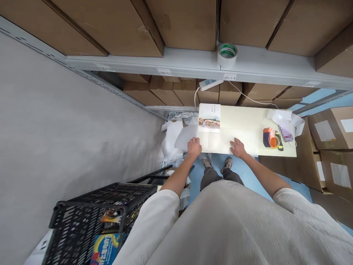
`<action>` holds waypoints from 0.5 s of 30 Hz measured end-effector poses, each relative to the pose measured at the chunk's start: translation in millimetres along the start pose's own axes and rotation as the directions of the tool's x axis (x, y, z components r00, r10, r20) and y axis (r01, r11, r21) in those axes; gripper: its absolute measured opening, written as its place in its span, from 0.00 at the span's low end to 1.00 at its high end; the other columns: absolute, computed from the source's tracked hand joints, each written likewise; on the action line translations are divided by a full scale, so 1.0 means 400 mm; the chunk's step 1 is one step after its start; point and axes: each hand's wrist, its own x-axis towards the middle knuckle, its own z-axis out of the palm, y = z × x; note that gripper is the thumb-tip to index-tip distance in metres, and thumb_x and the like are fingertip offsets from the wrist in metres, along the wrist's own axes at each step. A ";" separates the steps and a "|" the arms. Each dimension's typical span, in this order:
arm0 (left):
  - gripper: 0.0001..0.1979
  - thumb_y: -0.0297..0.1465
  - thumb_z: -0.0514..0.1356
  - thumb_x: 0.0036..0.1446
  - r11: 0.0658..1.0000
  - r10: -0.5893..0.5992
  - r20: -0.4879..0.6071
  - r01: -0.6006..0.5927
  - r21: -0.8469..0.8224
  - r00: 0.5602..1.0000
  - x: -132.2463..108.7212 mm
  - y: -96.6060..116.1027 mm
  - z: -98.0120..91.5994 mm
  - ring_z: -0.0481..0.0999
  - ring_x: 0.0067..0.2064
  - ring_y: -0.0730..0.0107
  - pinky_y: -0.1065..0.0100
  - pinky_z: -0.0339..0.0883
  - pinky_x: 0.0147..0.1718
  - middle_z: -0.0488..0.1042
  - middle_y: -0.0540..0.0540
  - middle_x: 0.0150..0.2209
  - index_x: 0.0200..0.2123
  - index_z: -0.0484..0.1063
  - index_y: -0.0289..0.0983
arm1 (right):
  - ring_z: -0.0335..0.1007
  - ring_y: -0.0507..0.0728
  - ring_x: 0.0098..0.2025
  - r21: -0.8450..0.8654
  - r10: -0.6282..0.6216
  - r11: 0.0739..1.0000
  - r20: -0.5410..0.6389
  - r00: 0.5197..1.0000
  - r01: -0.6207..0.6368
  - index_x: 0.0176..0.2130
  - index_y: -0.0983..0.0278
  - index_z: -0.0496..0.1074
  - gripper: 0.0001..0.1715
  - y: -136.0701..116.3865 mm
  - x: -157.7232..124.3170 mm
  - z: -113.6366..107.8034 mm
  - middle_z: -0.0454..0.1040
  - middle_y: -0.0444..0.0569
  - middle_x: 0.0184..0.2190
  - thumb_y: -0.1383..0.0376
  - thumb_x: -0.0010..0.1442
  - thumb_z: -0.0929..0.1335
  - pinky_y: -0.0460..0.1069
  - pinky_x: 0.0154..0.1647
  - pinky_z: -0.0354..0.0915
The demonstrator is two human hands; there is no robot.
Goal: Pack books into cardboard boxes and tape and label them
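At the left front corner of the pale table (242,127), my left hand (194,148) has its fingers curled together at the edge of a translucent whitish sheet (185,137). The sheet hangs out past the table's left side. My right hand (238,148) rests on the front part of the tabletop, fingers spread and holding nothing. A book with a white cover and a brownish picture (209,117) lies flat just beyond my left hand, apart from it. An orange and dark tape dispenser (270,138) sits on the right part of the table.
Crumpled white wrapping (173,138) is heaped left of the table. A black crate (91,217) with books stands at lower left. Cartons (338,162) are stacked at right. Above the table runs a shelf (193,60) with boxes and a tape roll (227,55); a power strip (211,84) hangs below.
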 end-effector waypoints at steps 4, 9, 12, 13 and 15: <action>0.35 0.28 0.57 0.67 0.948 0.290 -0.010 -0.289 -0.130 0.957 0.016 0.055 0.030 0.57 0.78 0.44 0.48 0.53 0.75 0.60 0.35 0.78 0.76 0.62 0.42 | 0.59 0.75 0.76 0.062 0.112 0.992 -0.044 0.993 -0.109 0.67 0.61 0.76 0.30 -0.023 0.030 -0.015 0.62 0.63 0.77 0.60 0.70 0.65 0.70 0.74 0.60; 0.39 0.32 0.61 0.66 0.937 0.278 -0.008 -0.273 -0.219 0.960 0.055 0.062 0.065 0.51 0.81 0.39 0.43 0.43 0.79 0.53 0.30 0.81 0.79 0.58 0.38 | 0.68 0.72 0.70 0.247 0.184 0.957 -0.125 0.975 -0.149 0.64 0.61 0.79 0.29 -0.069 0.137 -0.065 0.71 0.60 0.71 0.63 0.68 0.65 0.67 0.72 0.66; 0.41 0.34 0.62 0.67 0.924 0.291 -0.044 -0.292 -0.248 0.956 0.087 0.054 0.069 0.46 0.83 0.40 0.42 0.38 0.80 0.48 0.32 0.83 0.80 0.56 0.40 | 0.74 0.67 0.65 0.406 0.206 0.906 -0.177 0.962 -0.119 0.63 0.63 0.79 0.29 -0.116 0.237 -0.099 0.77 0.59 0.65 0.64 0.66 0.65 0.62 0.71 0.67; 0.42 0.35 0.63 0.67 0.921 0.300 -0.043 -0.302 -0.246 0.953 0.098 0.052 0.069 0.44 0.84 0.41 0.42 0.36 0.80 0.47 0.34 0.83 0.81 0.55 0.42 | 0.75 0.66 0.63 0.460 0.228 0.879 -0.178 0.957 -0.124 0.62 0.64 0.79 0.29 -0.134 0.272 -0.108 0.78 0.59 0.64 0.64 0.66 0.65 0.60 0.71 0.68; 0.45 0.36 0.65 0.65 0.923 0.308 -0.016 -0.303 -0.237 0.951 0.115 0.050 0.070 0.41 0.84 0.40 0.39 0.35 0.80 0.46 0.36 0.84 0.82 0.52 0.45 | 0.77 0.64 0.60 0.558 0.292 0.814 -0.152 0.944 -0.162 0.60 0.65 0.79 0.28 -0.171 0.336 -0.121 0.81 0.58 0.60 0.64 0.63 0.67 0.57 0.68 0.70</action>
